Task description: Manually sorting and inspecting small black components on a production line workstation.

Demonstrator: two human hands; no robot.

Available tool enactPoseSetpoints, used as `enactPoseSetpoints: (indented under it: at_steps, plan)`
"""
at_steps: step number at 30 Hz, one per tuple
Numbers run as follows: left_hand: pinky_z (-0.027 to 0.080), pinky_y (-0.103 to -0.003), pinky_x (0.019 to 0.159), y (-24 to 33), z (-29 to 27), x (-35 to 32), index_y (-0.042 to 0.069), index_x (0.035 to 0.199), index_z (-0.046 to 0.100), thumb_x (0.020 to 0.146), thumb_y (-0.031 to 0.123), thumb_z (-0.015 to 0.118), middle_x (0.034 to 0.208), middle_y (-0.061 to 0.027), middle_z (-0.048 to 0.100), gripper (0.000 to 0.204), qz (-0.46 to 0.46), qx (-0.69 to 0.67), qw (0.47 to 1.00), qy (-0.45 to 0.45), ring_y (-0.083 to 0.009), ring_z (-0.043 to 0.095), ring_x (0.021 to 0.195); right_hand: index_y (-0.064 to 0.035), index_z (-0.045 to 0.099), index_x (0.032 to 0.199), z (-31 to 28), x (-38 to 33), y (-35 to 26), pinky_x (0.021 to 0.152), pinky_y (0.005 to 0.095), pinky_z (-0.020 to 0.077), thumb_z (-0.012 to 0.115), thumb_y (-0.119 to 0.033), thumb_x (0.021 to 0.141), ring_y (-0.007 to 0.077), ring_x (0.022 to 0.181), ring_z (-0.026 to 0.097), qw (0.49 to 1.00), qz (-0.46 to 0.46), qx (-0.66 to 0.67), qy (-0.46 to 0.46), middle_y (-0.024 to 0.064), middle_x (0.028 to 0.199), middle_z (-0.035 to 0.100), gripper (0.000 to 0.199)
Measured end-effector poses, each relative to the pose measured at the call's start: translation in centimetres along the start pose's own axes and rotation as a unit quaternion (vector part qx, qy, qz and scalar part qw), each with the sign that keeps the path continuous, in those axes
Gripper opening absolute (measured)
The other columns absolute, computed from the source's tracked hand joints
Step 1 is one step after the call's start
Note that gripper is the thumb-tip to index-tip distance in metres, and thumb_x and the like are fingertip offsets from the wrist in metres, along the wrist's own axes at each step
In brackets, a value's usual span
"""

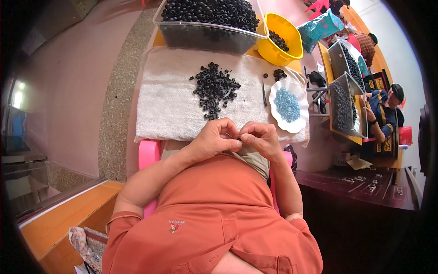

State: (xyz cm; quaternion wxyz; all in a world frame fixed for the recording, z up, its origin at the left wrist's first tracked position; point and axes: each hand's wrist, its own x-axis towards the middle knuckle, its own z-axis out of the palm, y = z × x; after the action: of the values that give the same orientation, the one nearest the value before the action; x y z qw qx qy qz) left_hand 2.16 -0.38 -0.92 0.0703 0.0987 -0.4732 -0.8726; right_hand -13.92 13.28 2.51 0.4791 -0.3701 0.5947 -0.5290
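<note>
My left hand [214, 139] and my right hand [260, 138] meet fingertip to fingertip over my lap, at the near edge of a white towel [169, 105]. Between the fingertips they pinch one small black ring [239, 136], mostly hidden. A loose pile of black rings [214, 89] lies in the middle of the towel. To its right sits a white scalloped plate [276, 102] holding small blue pieces [287, 104]. A thin dark tool [264, 93] lies beside the plate.
A clear bin [205, 36] full of black rings stands at the far edge, a yellow bowl [285, 45] with more rings beside it. My pink chair [148, 153] shows at my sides. Another person [385, 114] sits at right by grey trays [342, 105] of rings.
</note>
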Motion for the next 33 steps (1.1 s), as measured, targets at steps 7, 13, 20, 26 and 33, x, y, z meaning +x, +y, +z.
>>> enactPoseSetpoints:
  at_steps: [7, 13, 20, 26, 33]
  plan:
    - [0.058, -0.028, 0.075, 0.0, 0.1, 0.0, 0.001, 0.096, 0.056, 0.084, 0.0, 0.071, 0.091, -0.0077, 0.065, 0.019, -0.03, -0.058, 0.998, 0.015, -0.0143, 0.067, 0.082, 0.0043, 0.07, 0.092, -0.5, 0.1, -0.1, 0.069, 0.0232, 0.0488, 0.068, -0.003, 0.088, 0.0096, 0.079, 0.061, 0.997, -0.023, -0.068, -0.031, 0.0063, 0.086, 0.067, 0.009]
    - [0.059, -0.029, 0.074, 0.5, 0.0, -0.1, 0.002, 0.094, 0.057, 0.084, 0.001, 0.071, 0.09, -0.0069, 0.065, 0.017, -0.054, -0.111, 0.992, 0.034, -0.015, 0.067, 0.081, 0.0046, 0.069, 0.098, 0.7, 0.1, 0.1, 0.068, 0.0243, 0.049, 0.065, -0.003, 0.09, 0.0146, 0.078, 0.063, 0.977, -0.128, -0.171, -0.001, 0.0099, 0.089, 0.067, 0.012]
    - [0.059, -0.03, 0.076, 0.4, -0.1, 0.0, 0.004, 0.094, 0.058, 0.086, -0.001, 0.067, 0.092, -0.0052, 0.064, 0.013, -0.023, -0.175, 0.981, 0.084, -0.0148, 0.066, 0.085, 0.002, 0.06, 0.121, 2.6, -0.9, -0.2, 0.066, 0.0318, 0.054, 0.069, -0.004, 0.086, 0.0224, 0.079, 0.065, 0.901, -0.206, -0.38, 0.037, 0.0143, 0.098, 0.062, 0.036]
    - [0.059, -0.026, 0.075, 0.3, 0.1, 0.0, 0.0, 0.094, 0.059, 0.087, 0.001, 0.068, 0.09, -0.0064, 0.064, 0.011, -0.005, -0.143, 0.986, 0.087, -0.0134, 0.065, 0.08, 0.0036, 0.063, 0.114, 1.6, 0.2, -0.7, 0.068, 0.0273, 0.0502, 0.066, -0.002, 0.087, 0.0195, 0.079, 0.064, 0.951, -0.173, -0.256, 0.013, 0.013, 0.093, 0.064, 0.028]
    - [0.058, -0.03, 0.077, 0.2, -0.1, -0.1, 0.002, 0.1, 0.061, 0.087, 0.002, 0.068, 0.092, -0.0067, 0.067, 0.015, -0.006, -0.125, 0.988, 0.086, -0.0152, 0.067, 0.082, 0.0008, 0.068, 0.102, -0.5, 4.3, 0.2, 0.064, 0.0267, 0.0492, 0.066, 0.002, 0.082, 0.0147, 0.073, 0.062, 0.92, -0.177, -0.33, 0.113, 0.0089, 0.087, 0.065, 0.019]
